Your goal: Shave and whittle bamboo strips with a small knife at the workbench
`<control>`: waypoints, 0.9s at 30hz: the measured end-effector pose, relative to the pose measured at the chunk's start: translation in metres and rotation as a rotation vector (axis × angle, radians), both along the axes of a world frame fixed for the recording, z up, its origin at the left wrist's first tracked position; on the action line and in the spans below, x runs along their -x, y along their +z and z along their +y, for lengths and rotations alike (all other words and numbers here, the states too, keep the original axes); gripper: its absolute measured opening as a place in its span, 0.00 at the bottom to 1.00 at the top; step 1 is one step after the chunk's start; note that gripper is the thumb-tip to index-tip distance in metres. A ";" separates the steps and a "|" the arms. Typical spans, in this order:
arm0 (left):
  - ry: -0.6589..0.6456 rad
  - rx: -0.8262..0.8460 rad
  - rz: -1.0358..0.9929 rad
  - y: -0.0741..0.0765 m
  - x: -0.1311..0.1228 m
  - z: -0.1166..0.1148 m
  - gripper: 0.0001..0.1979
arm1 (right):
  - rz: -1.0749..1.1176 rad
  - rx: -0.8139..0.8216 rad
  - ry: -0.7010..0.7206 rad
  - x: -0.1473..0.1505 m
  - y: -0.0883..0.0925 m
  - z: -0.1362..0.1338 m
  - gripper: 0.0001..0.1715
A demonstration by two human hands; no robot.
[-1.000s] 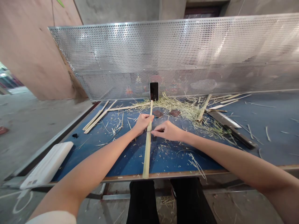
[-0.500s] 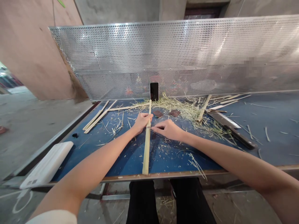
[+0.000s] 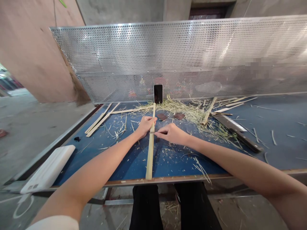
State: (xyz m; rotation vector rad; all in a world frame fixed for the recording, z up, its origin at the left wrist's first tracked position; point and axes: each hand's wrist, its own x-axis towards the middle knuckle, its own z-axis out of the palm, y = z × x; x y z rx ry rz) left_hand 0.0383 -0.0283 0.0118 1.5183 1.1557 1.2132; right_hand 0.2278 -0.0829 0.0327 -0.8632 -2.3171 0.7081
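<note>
A pale bamboo strip [image 3: 150,153] lies lengthwise before me, its near end at the table's front edge. My left hand [image 3: 145,125] is closed on its upper part, thumb laid across the top. From the right, my right hand [image 3: 173,133] pinches a small thin blade [image 3: 152,132] that rests crosswise on the strip, just below the left thumb. Most of the blade is hidden by the fingertips. Beyond the hands, two brown flat pieces [image 3: 179,116] lie beside a heap of thin shavings [image 3: 187,108].
A phone [image 3: 158,94] leans against the perforated metal panel [image 3: 144,57]. Split bamboo strips [image 3: 102,119] lie at left, near a white power bank [image 3: 49,169] with a cable. At right are a bamboo piece [image 3: 209,111] and a large dark-handled knife [image 3: 240,134]. Shavings litter the blue tabletop [image 3: 129,166].
My right hand and the blade have shifted slightly toward me along the bamboo strip. The left hand keeps its grip in nearly the same place.
</note>
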 end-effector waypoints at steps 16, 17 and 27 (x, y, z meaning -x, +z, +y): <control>0.003 0.008 0.067 0.003 0.000 -0.004 0.21 | -0.007 0.011 0.034 -0.003 0.003 0.003 0.28; 0.005 0.009 0.066 0.004 0.000 -0.005 0.21 | -0.011 0.021 0.042 -0.003 0.002 0.004 0.28; -0.015 0.051 -0.065 0.002 0.001 0.000 0.22 | -0.055 0.076 0.183 -0.002 0.000 -0.003 0.29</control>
